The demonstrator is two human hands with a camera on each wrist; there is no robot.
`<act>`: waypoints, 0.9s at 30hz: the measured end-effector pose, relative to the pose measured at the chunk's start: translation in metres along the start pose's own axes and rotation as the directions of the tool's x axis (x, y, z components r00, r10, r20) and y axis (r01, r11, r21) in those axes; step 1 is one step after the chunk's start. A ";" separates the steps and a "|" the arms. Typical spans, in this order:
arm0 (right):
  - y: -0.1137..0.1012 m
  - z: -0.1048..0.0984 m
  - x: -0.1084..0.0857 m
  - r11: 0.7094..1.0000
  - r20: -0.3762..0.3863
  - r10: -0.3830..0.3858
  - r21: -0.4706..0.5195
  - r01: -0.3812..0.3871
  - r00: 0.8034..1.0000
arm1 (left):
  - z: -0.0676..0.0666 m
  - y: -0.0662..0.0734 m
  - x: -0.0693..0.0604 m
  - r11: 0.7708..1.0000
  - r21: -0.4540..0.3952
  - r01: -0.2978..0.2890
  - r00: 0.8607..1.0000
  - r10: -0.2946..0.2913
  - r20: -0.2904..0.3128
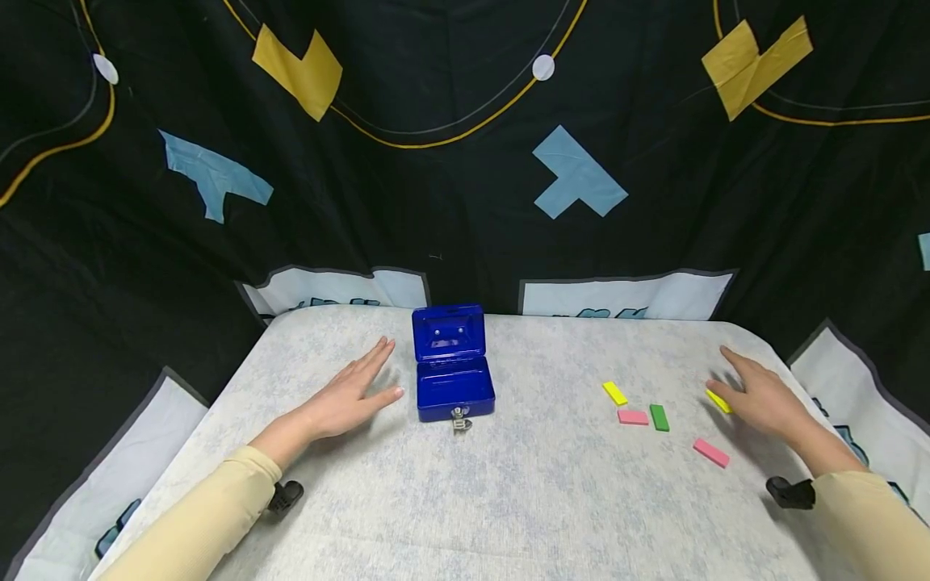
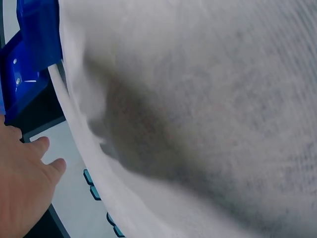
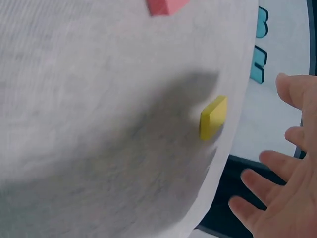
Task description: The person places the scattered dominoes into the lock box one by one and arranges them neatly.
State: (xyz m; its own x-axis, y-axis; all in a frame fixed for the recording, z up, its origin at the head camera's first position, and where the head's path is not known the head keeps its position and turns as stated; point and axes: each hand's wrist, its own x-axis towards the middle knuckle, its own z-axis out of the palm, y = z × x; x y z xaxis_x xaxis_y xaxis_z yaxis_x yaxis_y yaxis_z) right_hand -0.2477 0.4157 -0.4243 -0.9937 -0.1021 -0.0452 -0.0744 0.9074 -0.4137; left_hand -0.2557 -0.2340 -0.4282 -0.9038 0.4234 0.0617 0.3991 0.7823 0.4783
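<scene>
A blue metal cash box (image 1: 455, 390) stands with its lid raised, a small padlock (image 1: 461, 421) hanging at its front. Left of the box, my left hand (image 1: 341, 401) hovers above the cloth with straight fingers, holding nothing. My right hand (image 1: 766, 399) is over the right side of the table, fingers relaxed and apart from everything. Partly covered by it in the head view is a yellow block (image 3: 214, 118), which lies on the cloth. Around it lie a pink block (image 1: 710, 453), a green block (image 1: 659, 417), another pink block (image 1: 633, 417) and another yellow block (image 1: 614, 393).
A pale patterned cloth covers the table (image 1: 538, 500), whose far edge meets a black curtain (image 1: 407, 226) with yellow and blue tape pieces. Black wrist straps (image 1: 790, 492) sit below both hands.
</scene>
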 end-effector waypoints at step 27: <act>0.031 0.003 -0.015 0.997 0.061 -0.070 0.018 0.069 0.996 | 0.018 0.017 0.016 0.983 -0.181 0.043 0.998 -0.032 0.061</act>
State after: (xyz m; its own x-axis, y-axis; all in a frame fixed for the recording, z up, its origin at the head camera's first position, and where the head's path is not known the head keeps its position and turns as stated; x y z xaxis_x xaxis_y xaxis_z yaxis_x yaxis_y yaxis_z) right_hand -0.2348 0.4441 -0.4387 -0.9792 -0.1901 -0.0712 -0.1415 0.8905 -0.4325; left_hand -0.2606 -0.2054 -0.4348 -0.9050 0.4253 -0.0076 0.3255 0.7040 0.6312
